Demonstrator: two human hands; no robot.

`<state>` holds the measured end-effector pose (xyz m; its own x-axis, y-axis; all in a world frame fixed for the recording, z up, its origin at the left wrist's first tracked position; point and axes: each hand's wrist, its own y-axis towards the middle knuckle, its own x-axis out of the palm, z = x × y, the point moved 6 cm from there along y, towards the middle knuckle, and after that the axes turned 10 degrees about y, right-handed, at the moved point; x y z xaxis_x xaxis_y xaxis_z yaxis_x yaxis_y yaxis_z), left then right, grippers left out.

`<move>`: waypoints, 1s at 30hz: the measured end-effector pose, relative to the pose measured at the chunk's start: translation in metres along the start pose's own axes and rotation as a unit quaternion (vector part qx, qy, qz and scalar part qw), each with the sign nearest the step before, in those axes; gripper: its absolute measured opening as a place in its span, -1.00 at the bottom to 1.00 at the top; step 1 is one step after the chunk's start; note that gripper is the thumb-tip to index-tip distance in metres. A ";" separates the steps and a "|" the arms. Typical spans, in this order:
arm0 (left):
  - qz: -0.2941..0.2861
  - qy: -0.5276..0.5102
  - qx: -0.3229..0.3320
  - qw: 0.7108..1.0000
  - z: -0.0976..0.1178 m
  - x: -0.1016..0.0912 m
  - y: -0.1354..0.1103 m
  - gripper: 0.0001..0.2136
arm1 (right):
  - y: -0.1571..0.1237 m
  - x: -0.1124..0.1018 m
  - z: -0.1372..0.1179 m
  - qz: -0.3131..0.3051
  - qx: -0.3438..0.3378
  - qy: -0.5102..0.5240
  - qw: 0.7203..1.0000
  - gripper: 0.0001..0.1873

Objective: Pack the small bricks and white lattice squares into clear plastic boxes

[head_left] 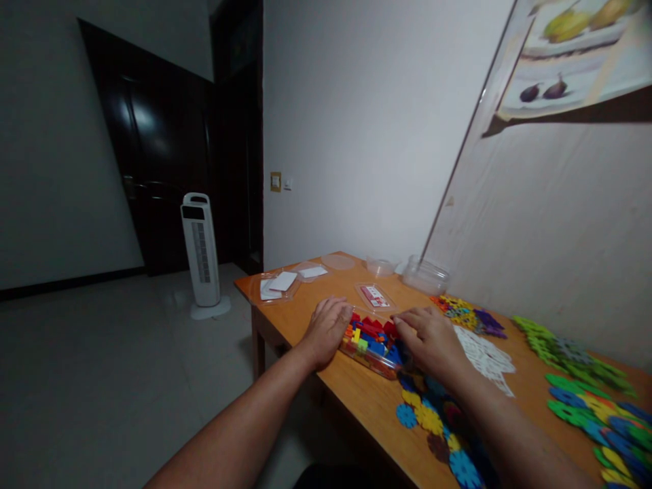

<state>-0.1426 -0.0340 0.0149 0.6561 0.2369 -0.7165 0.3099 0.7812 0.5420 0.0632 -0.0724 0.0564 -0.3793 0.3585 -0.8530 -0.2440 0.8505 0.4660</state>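
A clear plastic box (375, 367) filled with red, blue, yellow and green building bricks (371, 333) sits near the table's front edge. My left hand (330, 329) wraps its left end, fingers together along the side. At the right end, my right hand (426, 334) grips the box, its fingertips by the rim near some red bricks. The palm sides of both hands are hidden. Just beyond the box lies a clear lid with a printed label (375, 296).
Gear-shaped plastic discs (428, 420) lie under my right forearm. White pieces (483, 354), yellow and purple pieces (466, 315) and green pieces (565, 350) spread rightward. Clear containers (426, 276) stand by the wall; lids with white cards (283, 281) lie at left. A tower fan (200, 251) stands on the floor.
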 end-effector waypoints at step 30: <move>0.130 -0.087 -0.186 0.970 -0.067 -0.017 -0.007 -0.68 | -0.007 -0.015 0.028 0.083 0.062 0.104 0.989 -0.54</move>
<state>-0.2021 -0.0047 -0.0068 0.7953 0.3780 -0.4740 -0.1306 0.8702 0.4750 0.0952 -0.0727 0.0592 -0.5832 0.4210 -0.6948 -0.0566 0.8321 0.5517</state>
